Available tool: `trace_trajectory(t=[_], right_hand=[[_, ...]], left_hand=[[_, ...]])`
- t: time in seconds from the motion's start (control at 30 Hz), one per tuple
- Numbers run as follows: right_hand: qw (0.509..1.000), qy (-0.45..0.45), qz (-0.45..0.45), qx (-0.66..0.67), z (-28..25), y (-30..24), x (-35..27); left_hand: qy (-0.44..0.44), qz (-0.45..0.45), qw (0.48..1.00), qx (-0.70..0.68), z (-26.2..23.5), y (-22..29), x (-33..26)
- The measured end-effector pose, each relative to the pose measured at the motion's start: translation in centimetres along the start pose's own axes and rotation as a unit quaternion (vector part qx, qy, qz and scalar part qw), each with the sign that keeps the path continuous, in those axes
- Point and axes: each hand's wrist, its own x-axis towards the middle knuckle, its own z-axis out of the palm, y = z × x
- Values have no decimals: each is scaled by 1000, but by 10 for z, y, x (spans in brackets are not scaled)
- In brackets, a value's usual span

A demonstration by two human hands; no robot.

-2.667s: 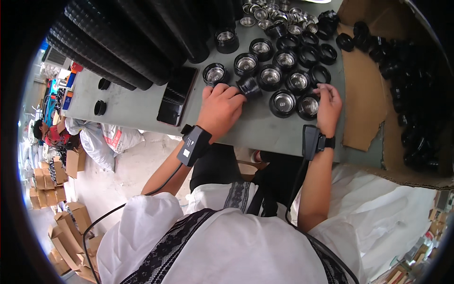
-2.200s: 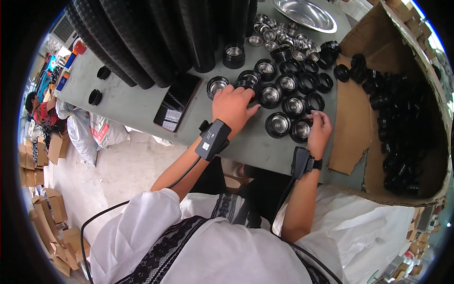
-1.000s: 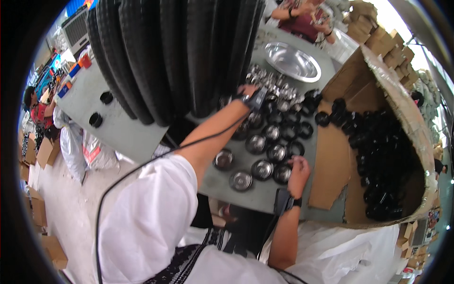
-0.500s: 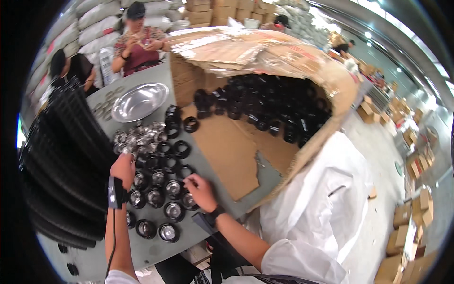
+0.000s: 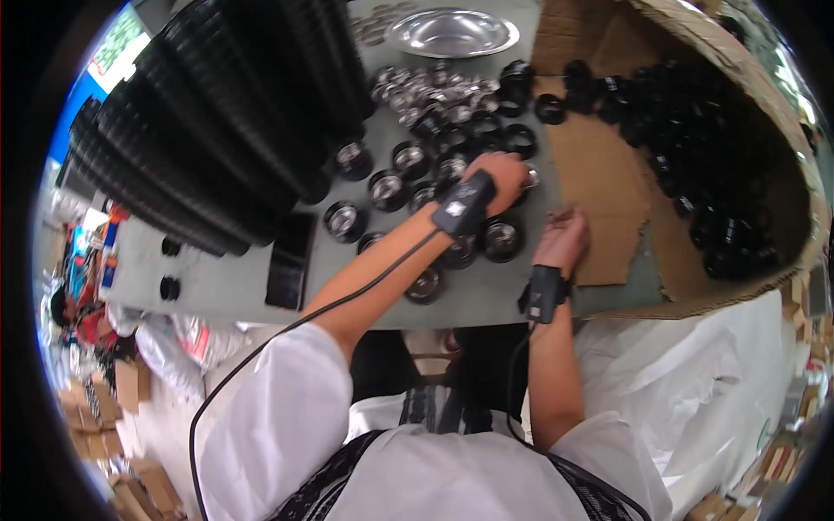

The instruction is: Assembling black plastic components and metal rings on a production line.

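My left hand (image 5: 497, 181) reaches across the rows of black rings, its fingers closed on a small shiny metal cup (image 5: 531, 177) that shows only in part. To its right, my right hand (image 5: 563, 238) is beside the cardboard sheet's left edge, fingers loosely bent and apart, nothing visible in them. Several black rings with silver cups inside, such as a filled ring (image 5: 502, 238), stand below and left of my left hand. Farther back are black rings without cups, such as a bare ring (image 5: 520, 140). Loose metal cups lie in a pile (image 5: 443, 94) behind them.
Tall stacks of black ribbed parts (image 5: 217, 113) lean at the left. A dark flat phone-like slab (image 5: 290, 260) lies near the front edge. A steel bowl (image 5: 452, 33) sits at the back. At right, a big cardboard box (image 5: 786, 104) holds many black rings.
The view has tilted down and swung. My left hand has gone from the metal cup pile rightward over the rings, now with a cup. My right hand has left the rings, moving toward the cardboard.
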Motion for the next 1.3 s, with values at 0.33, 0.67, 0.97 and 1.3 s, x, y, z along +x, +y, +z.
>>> trace_trajectory(t=[0.33, 0.67, 0.97, 1.3], right_hand=[[998, -45, -2, -42, 9, -2, -8], [997, -69, -4, -43, 10, -5, -12], [991, -81, 4, -105, 18, -5, -21], [989, -103, -17, -108, 18, -5, -20]], left_hand=[[-57, -14, 987, 151, -5, 7, -21], [-30, -74, 994, 80, 8, 12, -25], [36, -66, 997, 24, 1, 10, -29], [209, -269, 940, 4, -61, -84, -36]])
